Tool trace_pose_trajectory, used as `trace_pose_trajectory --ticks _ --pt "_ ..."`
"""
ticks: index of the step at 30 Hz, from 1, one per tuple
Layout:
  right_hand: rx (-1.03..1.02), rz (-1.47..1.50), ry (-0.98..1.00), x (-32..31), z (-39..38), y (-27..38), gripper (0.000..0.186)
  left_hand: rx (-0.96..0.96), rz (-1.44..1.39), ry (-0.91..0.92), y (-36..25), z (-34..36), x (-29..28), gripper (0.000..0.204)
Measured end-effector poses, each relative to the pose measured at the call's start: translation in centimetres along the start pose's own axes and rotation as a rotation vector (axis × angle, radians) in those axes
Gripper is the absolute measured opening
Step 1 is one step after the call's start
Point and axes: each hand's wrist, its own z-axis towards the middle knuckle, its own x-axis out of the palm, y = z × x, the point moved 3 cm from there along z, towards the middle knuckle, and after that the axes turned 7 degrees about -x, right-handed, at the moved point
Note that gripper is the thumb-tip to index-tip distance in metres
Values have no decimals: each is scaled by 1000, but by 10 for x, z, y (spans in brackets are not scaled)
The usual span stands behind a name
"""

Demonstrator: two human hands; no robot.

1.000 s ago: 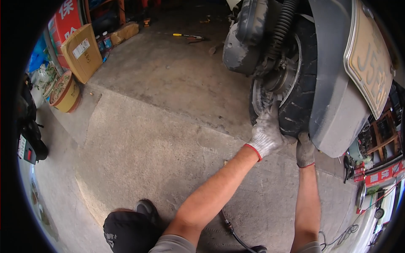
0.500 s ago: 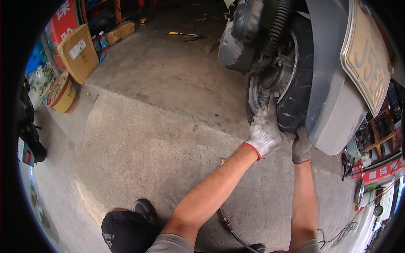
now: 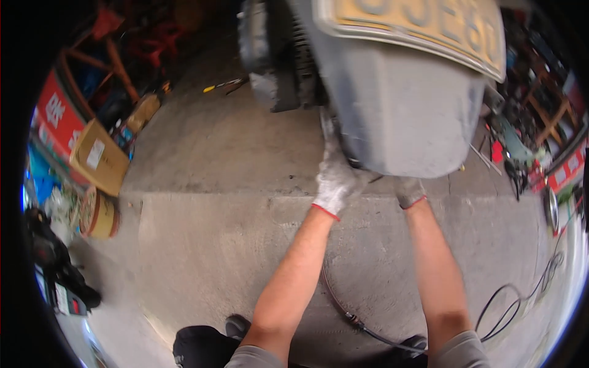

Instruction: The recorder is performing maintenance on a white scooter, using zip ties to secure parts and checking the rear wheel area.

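Observation:
The rear of a scooter or motorbike stands ahead, its grey mudguard (image 3: 411, 116) and yellow plate (image 3: 417, 27) covering most of the rear wheel. Both hands wear whitish work gloves with red cuffs. My left hand (image 3: 337, 183) grips the wheel's lower left side, fingers up along it and thumb side toward the tire's underside; blur softens the fingers. My right hand (image 3: 409, 191) reaches under the mudguard's lower edge from the right. Its fingers are hidden behind the mudguard, so I cannot see what they hold.
A hose with a metal fitting (image 3: 353, 319) lies on the concrete between my feet. A yellow-handled tool (image 3: 221, 85) lies far left. Cardboard box (image 3: 99, 158) and plant pot (image 3: 100, 214) stand at left; wooden rack (image 3: 549, 113) and clutter at right; black machine (image 3: 61, 264) near left.
The view has turned right, so the mudguard and plate now face me squarely and hide the wheel. Both hands stay low at the wheel; the right hand's fingers have become hidden.

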Motion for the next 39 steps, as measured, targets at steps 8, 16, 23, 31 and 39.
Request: trace_pose_trajectory --ticks 8,16,23,31,39 --pt "215 -374 -170 11 37 38 97 206 -4 44 -28 -16 6 58" --pt "166 -313 -299 -9 18 97 103 134 -373 159 -25 -25 5 55" --pt "251 -242 -156 -6 26 95 106 119 -445 126 -30 -25 0 50" --pt "216 -179 -210 -5 28 93 106 136 -411 155 -25 -20 -3 53" --pt "249 -183 -191 -8 24 95 105 132 -433 167 -18 -21 0 60"
